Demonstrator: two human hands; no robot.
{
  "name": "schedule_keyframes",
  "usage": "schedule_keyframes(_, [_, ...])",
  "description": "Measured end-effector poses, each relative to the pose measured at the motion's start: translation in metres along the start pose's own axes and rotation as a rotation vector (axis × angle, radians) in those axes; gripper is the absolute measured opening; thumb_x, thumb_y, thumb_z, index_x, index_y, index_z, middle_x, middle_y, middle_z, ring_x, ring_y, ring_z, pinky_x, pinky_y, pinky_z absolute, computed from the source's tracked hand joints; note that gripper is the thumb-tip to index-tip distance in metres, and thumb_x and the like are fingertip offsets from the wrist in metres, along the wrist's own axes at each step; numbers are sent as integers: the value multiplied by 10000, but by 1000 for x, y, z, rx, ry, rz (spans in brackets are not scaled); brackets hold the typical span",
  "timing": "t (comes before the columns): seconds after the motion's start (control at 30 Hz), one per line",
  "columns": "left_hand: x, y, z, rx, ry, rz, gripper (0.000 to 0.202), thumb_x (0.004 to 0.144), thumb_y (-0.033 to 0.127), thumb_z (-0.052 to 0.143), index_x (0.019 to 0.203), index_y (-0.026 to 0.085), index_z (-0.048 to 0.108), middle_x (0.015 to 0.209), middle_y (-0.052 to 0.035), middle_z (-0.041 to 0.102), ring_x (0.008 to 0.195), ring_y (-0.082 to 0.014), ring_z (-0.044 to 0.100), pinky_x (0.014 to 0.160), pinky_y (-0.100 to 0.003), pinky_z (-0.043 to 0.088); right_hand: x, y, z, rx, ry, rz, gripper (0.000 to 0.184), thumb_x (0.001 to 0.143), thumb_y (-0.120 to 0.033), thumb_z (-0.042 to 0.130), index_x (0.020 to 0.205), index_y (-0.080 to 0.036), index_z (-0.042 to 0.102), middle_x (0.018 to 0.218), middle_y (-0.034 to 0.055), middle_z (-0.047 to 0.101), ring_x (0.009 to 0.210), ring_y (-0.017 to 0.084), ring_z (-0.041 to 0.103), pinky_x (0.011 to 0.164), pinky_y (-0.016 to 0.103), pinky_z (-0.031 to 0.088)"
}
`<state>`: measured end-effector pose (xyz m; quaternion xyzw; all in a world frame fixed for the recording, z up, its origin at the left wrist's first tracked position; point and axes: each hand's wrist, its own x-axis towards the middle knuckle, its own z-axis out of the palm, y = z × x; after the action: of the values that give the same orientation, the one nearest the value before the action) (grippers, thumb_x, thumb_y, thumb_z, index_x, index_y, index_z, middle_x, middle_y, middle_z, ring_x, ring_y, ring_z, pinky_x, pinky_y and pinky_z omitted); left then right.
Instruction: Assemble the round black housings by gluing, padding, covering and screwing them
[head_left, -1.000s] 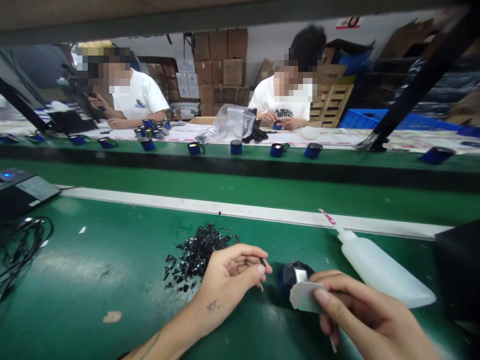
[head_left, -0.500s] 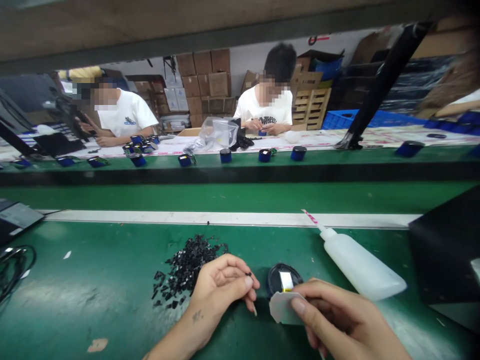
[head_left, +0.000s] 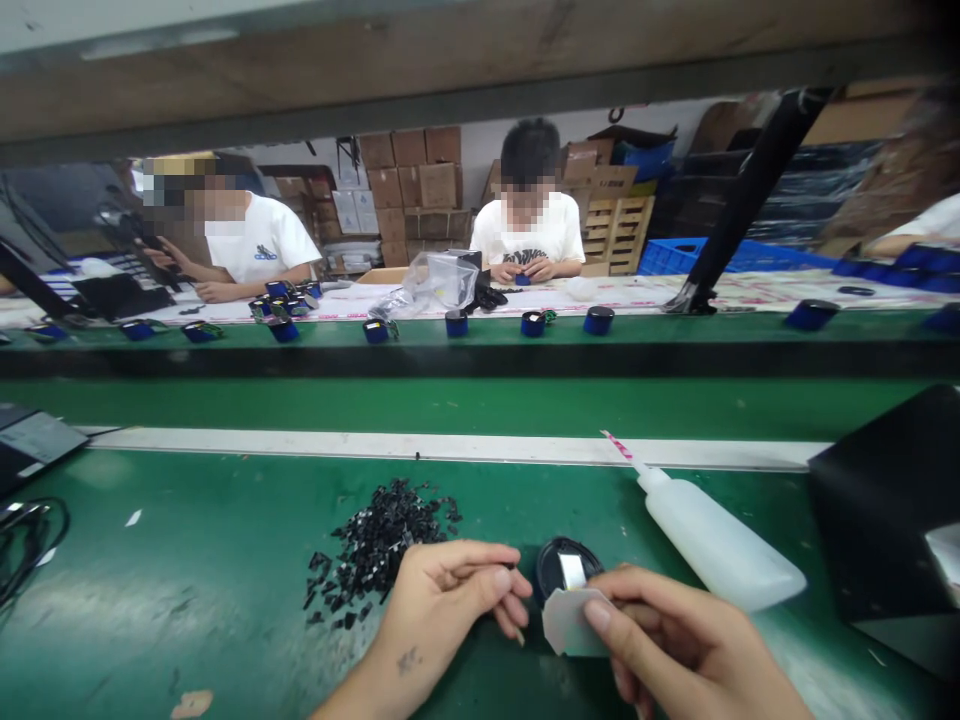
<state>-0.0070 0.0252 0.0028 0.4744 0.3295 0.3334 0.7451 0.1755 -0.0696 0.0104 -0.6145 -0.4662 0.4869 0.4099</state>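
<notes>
My left hand [head_left: 461, 600] is closed in a pinch, with a small black piece [head_left: 512, 566] just showing at the thumb and fingertips. Beside it on the left lies a heap of small black pieces [head_left: 382, 535]. Between thumb and forefinger, my right hand [head_left: 667, 640] grips a thin pale grey flat plate with cut corners [head_left: 566, 622]. Partly behind that plate sits a round black housing [head_left: 551, 560] on the bench, with a silver rectangular battery-like part [head_left: 572, 571] inside. The plate hides the housing's near edge.
A white squeeze bottle [head_left: 720, 540] lies on its side at the right, near a black box [head_left: 892, 520]. Black cables [head_left: 34, 545] lie at the left edge. Blue-and-black round units [head_left: 456, 322] line the raised ledge. Two people [head_left: 529, 225] sit across the bench.
The view has tilted up slightly. My left hand has shifted a little right, towards the housing, its fingers straighter. The right hand still holds the plate in front of the housing.
</notes>
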Motion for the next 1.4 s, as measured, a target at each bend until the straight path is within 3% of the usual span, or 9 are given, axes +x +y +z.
schedule_keyframes(0.13, [0, -1, 0, -19, 17, -67, 257, 583, 256, 881, 754, 106, 761, 554, -55, 696, 418, -108, 592, 422, -200, 500, 1, 2, -1, 59, -11, 46, 499, 828, -666, 562, 892, -175, 622, 531, -6, 534, 479, 104, 506, 457, 172, 436])
schedule_keyframes(0.4, [-5, -1, 4, -160, -63, -127, 233, 643, 192, 855, 842, 101, 775, 754, -100, 745, 567, -135, 666, 544, -235, 570, -4, -12, 7, 204, 90, 130, 515, 730, -655, 677, 847, -157, 618, 510, -12, 534, 452, 105, 497, 423, 187, 440])
schedule_keyframes(0.67, [-1, -9, 1, -40, -31, -127, 265, 555, 268, 905, 747, 132, 783, 605, -58, 724, 489, -117, 641, 492, -202, 539, -3, -7, 1, 178, -5, 129, 530, 763, -667, 642, 873, -150, 626, 526, -10, 532, 465, 97, 496, 431, 177, 442])
schedule_keyframes(0.8, [-1, -16, 1, 50, -41, -91, 253, 628, 360, 859, 736, 142, 789, 543, -45, 703, 463, -100, 617, 495, -190, 521, -3, -9, -1, 130, 24, 120, 519, 778, -661, 628, 872, -151, 659, 531, -8, 532, 478, 88, 492, 440, 157, 427])
schedule_keyframes(0.93, [-2, -19, 1, 43, -32, -74, 235, 613, 320, 872, 754, 153, 789, 570, -36, 710, 466, -106, 625, 495, -193, 517, -2, -8, 0, 109, -16, 98, 494, 806, -631, 619, 913, -151, 669, 539, -4, 545, 484, 90, 498, 449, 160, 429])
schedule_keyframes(1.23, [-3, -20, 4, -65, -48, -72, 253, 536, 254, 917, 720, 158, 773, 577, -28, 722, 459, -132, 670, 478, -190, 539, -4, -11, 4, 163, 0, 136, 543, 747, -670, 659, 812, -131, 664, 489, 3, 544, 423, 69, 464, 421, 147, 401])
schedule_keyframes(1.4, [-6, -18, 5, -34, -57, -80, 238, 523, 267, 921, 661, 154, 764, 547, -50, 726, 471, -165, 693, 481, -209, 553, -3, -10, 1, 144, -67, 144, 511, 768, -638, 657, 838, -133, 665, 492, -3, 550, 422, 75, 472, 418, 155, 418])
